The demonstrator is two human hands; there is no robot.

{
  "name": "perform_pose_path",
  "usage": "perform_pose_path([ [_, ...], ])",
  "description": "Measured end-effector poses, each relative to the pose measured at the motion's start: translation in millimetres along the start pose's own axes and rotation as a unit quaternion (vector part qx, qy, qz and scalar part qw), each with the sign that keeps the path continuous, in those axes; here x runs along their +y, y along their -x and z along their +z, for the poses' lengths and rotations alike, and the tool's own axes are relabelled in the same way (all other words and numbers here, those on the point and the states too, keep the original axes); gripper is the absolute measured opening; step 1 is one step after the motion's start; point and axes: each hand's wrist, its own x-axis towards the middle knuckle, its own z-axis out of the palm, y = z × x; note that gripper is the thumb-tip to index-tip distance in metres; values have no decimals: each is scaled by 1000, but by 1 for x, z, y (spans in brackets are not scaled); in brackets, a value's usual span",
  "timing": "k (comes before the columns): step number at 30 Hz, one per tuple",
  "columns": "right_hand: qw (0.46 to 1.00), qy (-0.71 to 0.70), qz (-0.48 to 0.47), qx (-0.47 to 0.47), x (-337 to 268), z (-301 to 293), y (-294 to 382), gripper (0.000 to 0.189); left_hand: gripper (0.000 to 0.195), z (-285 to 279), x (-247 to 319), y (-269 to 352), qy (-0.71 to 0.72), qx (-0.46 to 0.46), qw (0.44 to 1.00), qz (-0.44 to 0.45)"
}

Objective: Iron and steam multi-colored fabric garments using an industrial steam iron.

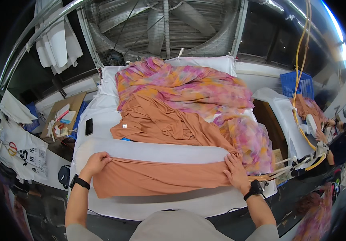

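Note:
A brown-orange fabric garment (161, 177) lies over a long padded white pressing board (161, 152), its near part hanging down the front. My left hand (97, 162) pinches the fabric's upper left corner between thumb and fingers. My right hand (235, 171) rests on the right end of the same fabric, fingers spread; whether it grips any cloth is not clear. More of the brown-orange cloth (173, 123) lies bunched behind the board, with a small white label (124, 126) on it. Beyond and to the right lies sheer pink, orange and purple patterned fabric (191, 84).
A black smartphone (89, 126) lies on the white-covered table (100, 102). At the left are scissors (12, 148) and a cardboard box (67, 111) with small items. Cables and yellow hoses (299, 120) hang at the right, where a co-worker (341, 144) handles similar cloth. A large fan (161, 27) stands behind.

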Motion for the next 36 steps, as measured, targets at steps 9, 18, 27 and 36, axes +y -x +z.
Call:
perform_pose_path([
  [9, 909, 128, 222, -330, 71, -75, 86, 77, 34, 15, 23, 23, -64, 115, 991, 39],
  [18, 961, -28, 270, -59, 9, -134, 13, 58, 32, -3, -5, 7, 13, -28, 1000, -6],
  [27, 995, 43, -57, -74, -152, -57, -109, 24, 31, -15, -16, 1, 123, -70, 990, -14],
  [36, 986, -84, -132, -64, -375, 2, -214, 18, 24, -10, -24, 2, 179, -74, 981, 23],
])
